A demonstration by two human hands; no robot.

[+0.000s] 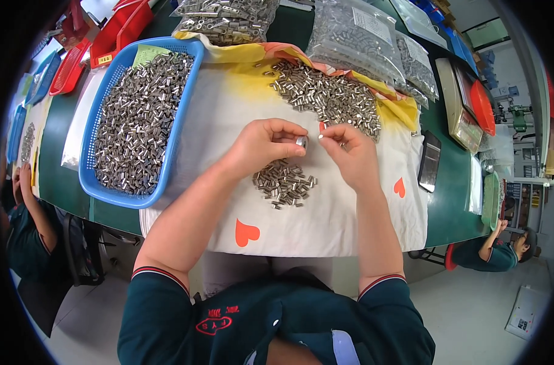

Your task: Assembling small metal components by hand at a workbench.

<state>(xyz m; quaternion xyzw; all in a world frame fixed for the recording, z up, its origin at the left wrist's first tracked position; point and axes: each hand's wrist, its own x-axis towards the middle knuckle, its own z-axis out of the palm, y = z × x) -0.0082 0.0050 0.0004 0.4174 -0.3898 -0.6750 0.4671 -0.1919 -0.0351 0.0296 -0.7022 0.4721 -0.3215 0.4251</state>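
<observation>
My left hand (266, 146) pinches a small metal sleeve (301, 142) between thumb and fingers, above a white cloth (344, 213) with red hearts. My right hand (349, 153) is close beside it, fingertips pinched on another small metal piece (321, 137). Just below both hands lies a small heap of metal sleeves (284, 184). A larger pile of the same sleeves (326, 94) lies on the cloth beyond my hands.
A blue plastic basket (167, 158) full of metal sleeves stands at the left. Clear bags of parts (356, 36) lie at the back. A dark phone (429, 161) rests at the right on the green table (453, 201). Other people sit at both sides.
</observation>
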